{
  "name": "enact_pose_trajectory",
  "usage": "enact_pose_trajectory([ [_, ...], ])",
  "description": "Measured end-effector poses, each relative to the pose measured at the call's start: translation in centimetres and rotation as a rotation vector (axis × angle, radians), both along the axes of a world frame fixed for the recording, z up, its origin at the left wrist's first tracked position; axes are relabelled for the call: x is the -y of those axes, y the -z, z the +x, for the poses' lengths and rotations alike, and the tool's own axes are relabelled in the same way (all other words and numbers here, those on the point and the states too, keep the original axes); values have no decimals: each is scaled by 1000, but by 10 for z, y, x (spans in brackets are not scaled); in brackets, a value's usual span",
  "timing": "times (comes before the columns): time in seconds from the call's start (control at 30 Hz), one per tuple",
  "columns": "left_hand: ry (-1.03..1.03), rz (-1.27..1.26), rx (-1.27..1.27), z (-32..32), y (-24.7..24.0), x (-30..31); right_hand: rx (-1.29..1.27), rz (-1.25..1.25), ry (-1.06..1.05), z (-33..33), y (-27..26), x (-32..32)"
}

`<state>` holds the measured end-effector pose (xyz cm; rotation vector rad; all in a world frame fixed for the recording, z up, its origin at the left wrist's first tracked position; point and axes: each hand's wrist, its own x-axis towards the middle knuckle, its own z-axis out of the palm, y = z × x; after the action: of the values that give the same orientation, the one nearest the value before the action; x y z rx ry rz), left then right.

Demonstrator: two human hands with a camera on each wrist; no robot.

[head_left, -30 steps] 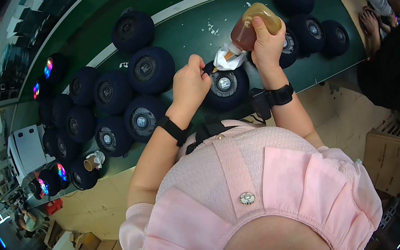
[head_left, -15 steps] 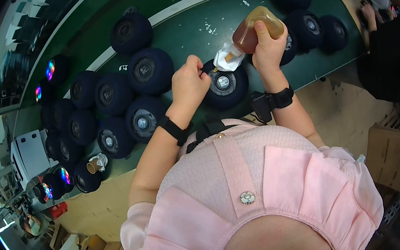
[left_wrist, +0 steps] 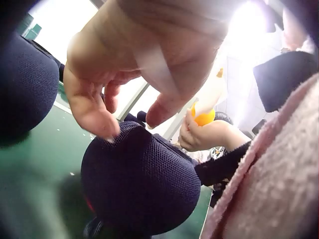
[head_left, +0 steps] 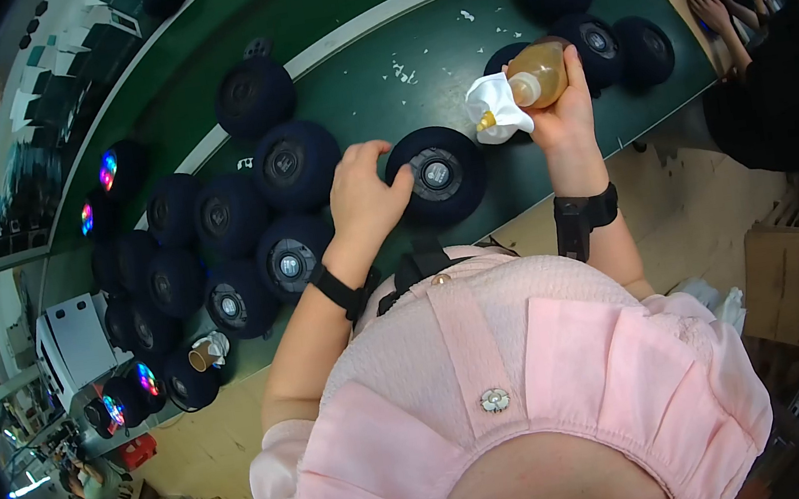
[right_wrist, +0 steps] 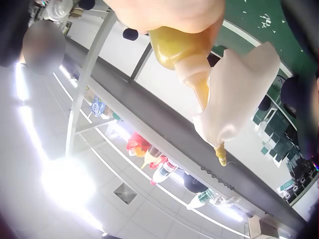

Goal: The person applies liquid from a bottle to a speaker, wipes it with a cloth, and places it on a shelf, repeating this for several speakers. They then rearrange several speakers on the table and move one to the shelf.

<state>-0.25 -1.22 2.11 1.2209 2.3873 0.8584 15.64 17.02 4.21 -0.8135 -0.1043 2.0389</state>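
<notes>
Here the round navy mesh-covered unit (head_left: 436,175) lies upper centre, nearer the loosely spread left hand (head_left: 366,201); the right hand (head_left: 567,128), upper right, grips a translucent amber plastic bottle (head_left: 543,75), nozzle (head_left: 487,121) aimed lower left.

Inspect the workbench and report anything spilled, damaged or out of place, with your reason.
White patches break up the green tabletop beyond the navy round device beside the left hand: possibly chipped paint or dried residue; I cannot tell which.

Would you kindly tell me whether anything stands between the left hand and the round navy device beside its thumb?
Nothing visible does; the left hand is right at the edge of the round navy device.
</notes>
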Motion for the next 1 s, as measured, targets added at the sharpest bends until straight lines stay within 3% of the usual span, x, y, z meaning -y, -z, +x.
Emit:
enact_pose_trajectory([
  [0.07, 272, 308, -225, -6, -4, -16, 5, 21, 23, 4, 4, -1],
  [0.1, 275, 313, -227, -7, -4, -23, 10, 42, 40, 4, 6, -2],
  [0.17, 515, 270, -116, -7, -4, -35, 22, 38, 47, 6, 4, 1],
  [0.23, 544, 168, -140, -7, 0, -40, 34, 34, 55, 7, 2, 3],
  [0.43, 453, 151, -175, -8, 5, -38, 94, 118, 95, 10, 21, -2],
  [0.53, 394, 84, -259, -9, 8, -34, 207, 378, 151, -3, 28, -2],
  [0.6, 175, 56, -109, -9, 4, -31, 259, 477, 146, -9, 25, 2],
  [0.63, 185, 48, -110, -11, 4, -29, 282, 524, 133, -13, 24, 2],
  [0.7, 70, -8, 250, -17, 4, -24, 301, 664, 99, -23, 25, 3],
  [0.73, 59, 3, 297, -17, 5, -23, 324, 693, 89, -28, 28, 3],
  [1.0, 3, 28, 380, -15, 11, -19, 396, 782, 73, -60, 42, 0],
])
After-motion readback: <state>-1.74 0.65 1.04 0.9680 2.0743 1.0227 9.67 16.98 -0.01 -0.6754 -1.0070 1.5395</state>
